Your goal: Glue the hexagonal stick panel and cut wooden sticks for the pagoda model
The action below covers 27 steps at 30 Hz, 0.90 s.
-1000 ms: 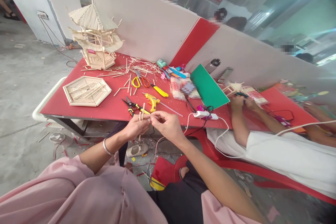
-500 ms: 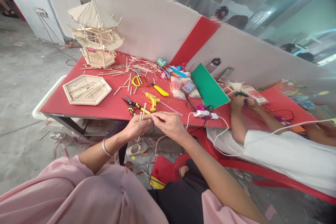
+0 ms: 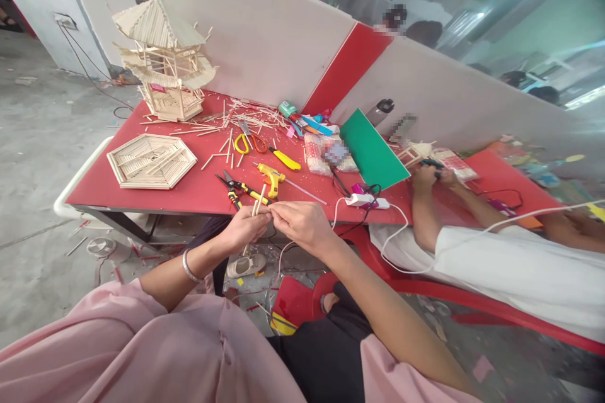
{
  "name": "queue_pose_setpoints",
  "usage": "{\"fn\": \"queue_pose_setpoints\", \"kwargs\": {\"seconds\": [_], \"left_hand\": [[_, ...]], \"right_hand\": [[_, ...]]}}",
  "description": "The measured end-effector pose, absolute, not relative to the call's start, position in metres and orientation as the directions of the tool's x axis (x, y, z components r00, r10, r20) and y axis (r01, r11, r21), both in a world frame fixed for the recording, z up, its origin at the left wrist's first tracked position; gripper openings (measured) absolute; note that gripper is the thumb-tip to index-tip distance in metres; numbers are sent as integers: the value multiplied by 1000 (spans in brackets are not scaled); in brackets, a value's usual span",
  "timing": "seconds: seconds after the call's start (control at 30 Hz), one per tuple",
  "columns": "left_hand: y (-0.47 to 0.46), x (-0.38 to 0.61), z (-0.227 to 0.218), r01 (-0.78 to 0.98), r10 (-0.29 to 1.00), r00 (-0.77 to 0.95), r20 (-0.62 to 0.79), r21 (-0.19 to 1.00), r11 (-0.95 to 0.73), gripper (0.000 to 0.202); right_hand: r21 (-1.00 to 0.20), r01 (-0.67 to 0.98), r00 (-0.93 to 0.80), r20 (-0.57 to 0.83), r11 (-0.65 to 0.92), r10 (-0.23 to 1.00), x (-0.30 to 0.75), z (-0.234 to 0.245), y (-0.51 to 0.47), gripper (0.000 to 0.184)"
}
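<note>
The middle of the thin sticks (image 3: pixel 261 196) is hidden by the left hand (image 3: pixel 244 227). What is pinched by the right hand (image 3: pixel 302 221), if anything, cannot be determined. The pink garment (image 3: pixel 155 346) is cut off by the lower edge, a co-worker's white garment (image 3: pixel 515 264) by the right. Heads beyond the partition (image 3: pixel 265 38) are obscured by pixelation.

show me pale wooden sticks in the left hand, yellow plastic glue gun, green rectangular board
Pale wooden sticks (image 3: pixel 261 196), head view, upper part of one stick
Yellow plastic glue gun (image 3: pixel 271 175), head view, middle of body
Green rectangular board (image 3: pixel 375 150), head view, middle of face
</note>
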<state>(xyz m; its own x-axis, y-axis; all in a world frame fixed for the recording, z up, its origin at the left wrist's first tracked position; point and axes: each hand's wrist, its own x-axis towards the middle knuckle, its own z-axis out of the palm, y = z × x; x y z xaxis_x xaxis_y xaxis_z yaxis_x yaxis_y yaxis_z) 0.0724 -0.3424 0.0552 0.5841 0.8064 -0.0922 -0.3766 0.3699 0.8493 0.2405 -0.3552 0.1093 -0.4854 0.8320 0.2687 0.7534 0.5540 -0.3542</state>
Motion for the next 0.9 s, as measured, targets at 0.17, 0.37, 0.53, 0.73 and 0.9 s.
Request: {"fn": "queue_pose_setpoints", "kwargs": {"seconds": [0.17, 0.37, 0.53, 0.73, 0.9], "left_hand": [[-343, 74, 59, -324, 810, 573, -120, 875, 359, 37], [-345, 73, 53, -334, 811, 581, -70, 888, 315, 38], [-346, 70, 55, -355, 787, 614, -59, 870, 342, 37], [-346, 71, 54, -353, 789, 612, -43, 879, 321, 40], [-347, 68, 55, -360, 783, 621, -29, 877, 317, 41]], "right_hand": [[-400, 744, -459, 275, 535, 845, 242, 114, -359, 23], [-549, 723, -358, 220, 418, 908, 241, 110, -358, 18], [-707, 631, -300, 157, 319, 941, 241, 113, -361, 22], [-589, 700, -343, 219, 404, 913, 239, 114, -362, 20], [-698, 620, -311, 202, 359, 929, 239, 113, -363, 20]]}}
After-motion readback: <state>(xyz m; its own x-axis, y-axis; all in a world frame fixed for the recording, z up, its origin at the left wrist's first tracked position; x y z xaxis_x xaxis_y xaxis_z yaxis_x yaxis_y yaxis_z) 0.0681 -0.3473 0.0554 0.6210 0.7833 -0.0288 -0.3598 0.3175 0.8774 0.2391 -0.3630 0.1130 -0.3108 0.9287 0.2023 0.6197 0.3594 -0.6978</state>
